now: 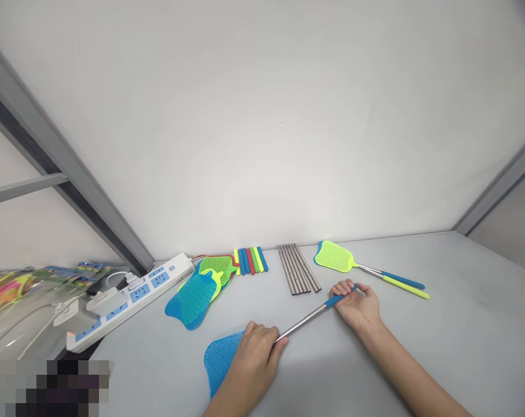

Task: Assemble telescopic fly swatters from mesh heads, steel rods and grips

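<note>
A blue fly swatter (222, 360) with a metal rod lies slantwise across both my hands, low over the grey table. My left hand (257, 350) is closed round it where the rod meets the head, covering part of the blue mesh. Its blue grip (334, 300) rests in my right hand (358, 307), palm turned up, with fingers curled over it and the thumb apart. Beyond my hands lies a row of bare metal rods (297, 269). Left of those, several coloured handle grips (250, 261) sit side by side in yellow, blue, red and green.
Loose swatter heads (193, 300) in blue, green, yellow and red overlap at the left. A white power strip (144, 293) with plugged chargers stands beside them, near plastic packaging (10, 307). Two whole swatters (338, 256), yellow over blue, lie at the right. A pale wall (288, 127) rises behind.
</note>
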`<act>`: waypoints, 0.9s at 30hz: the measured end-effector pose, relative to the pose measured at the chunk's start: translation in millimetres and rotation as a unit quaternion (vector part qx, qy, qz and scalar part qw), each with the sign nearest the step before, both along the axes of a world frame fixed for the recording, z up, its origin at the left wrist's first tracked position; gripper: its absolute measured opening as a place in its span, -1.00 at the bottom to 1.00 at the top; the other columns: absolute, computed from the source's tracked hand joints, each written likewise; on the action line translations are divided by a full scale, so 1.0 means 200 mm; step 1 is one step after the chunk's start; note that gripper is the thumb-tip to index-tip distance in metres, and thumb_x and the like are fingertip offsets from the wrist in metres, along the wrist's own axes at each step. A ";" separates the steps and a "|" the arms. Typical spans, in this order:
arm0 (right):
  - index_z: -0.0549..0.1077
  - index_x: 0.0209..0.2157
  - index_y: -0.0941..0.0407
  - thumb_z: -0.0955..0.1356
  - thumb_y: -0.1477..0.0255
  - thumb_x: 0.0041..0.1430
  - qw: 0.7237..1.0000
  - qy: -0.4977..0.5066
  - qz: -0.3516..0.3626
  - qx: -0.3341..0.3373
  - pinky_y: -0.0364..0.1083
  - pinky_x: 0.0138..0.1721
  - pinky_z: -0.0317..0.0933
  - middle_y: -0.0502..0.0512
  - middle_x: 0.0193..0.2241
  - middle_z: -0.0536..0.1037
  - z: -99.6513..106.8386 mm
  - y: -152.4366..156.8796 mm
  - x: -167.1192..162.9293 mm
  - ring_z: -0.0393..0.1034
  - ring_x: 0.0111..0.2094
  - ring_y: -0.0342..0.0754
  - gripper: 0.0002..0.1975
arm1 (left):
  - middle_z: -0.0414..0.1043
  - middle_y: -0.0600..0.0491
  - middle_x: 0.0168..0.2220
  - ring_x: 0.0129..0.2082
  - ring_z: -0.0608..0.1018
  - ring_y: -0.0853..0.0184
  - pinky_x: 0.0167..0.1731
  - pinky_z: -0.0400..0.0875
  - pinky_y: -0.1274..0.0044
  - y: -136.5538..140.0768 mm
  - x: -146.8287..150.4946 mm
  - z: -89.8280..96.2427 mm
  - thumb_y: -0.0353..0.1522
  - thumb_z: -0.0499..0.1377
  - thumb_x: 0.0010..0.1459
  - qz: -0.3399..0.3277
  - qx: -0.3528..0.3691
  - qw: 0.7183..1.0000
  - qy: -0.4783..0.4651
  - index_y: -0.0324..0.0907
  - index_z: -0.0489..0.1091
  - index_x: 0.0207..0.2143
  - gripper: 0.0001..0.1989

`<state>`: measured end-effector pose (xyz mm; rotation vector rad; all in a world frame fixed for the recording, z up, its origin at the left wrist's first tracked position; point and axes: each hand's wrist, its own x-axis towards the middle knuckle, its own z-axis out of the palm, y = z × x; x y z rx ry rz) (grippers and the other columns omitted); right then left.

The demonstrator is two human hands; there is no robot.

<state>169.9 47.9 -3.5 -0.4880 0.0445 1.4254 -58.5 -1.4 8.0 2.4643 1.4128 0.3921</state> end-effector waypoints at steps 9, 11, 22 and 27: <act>0.03 -0.55 0.12 0.13 0.51 -0.16 0.998 0.053 -0.011 -0.017 -0.16 -0.65 0.06 -0.09 -0.65 0.03 0.00 0.00 -0.01 0.00 -0.66 -0.21 -0.93 | 0.26 0.07 -0.56 -0.49 0.31 0.36 -0.37 0.12 0.48 0.00 0.00 0.00 -0.29 -0.20 0.16 0.006 -0.009 1.000 -0.005 -0.17 0.18 -0.57 -0.68; 0.04 -0.54 0.12 0.12 0.52 -0.16 0.999 0.037 -0.006 -0.010 -0.15 -0.65 0.06 -0.08 -0.64 0.04 0.00 0.00 -0.01 0.02 -0.66 -0.20 -0.94 | 0.27 0.07 -0.57 -0.49 0.31 0.36 -0.37 0.12 0.48 0.00 0.00 0.00 -0.30 -0.19 0.15 0.006 -0.010 1.000 -0.009 -0.18 0.18 -0.57 -0.68; 0.12 -0.45 0.13 0.12 0.52 -0.14 1.000 0.017 -0.011 0.008 -0.09 -0.59 0.12 -0.04 -0.59 0.11 0.00 -0.01 -0.01 0.14 -0.60 -0.16 -0.89 | 0.27 0.07 -0.57 -0.49 0.31 0.35 -0.38 0.12 0.49 0.00 0.00 0.01 -0.28 -0.19 0.15 0.013 -0.011 1.000 -0.024 -0.17 0.18 -0.58 -0.68; 0.15 -0.41 0.15 0.12 0.53 -0.15 1.000 0.017 -0.017 0.000 -0.08 -0.57 0.14 -0.03 -0.58 0.15 0.00 -0.01 -0.01 0.16 -0.59 -0.16 -0.84 | 0.26 0.08 -0.57 -0.49 0.31 0.36 -0.37 0.12 0.49 0.00 0.00 0.01 -0.28 -0.19 0.15 0.011 -0.009 1.000 -0.024 -0.17 0.18 -0.58 -0.68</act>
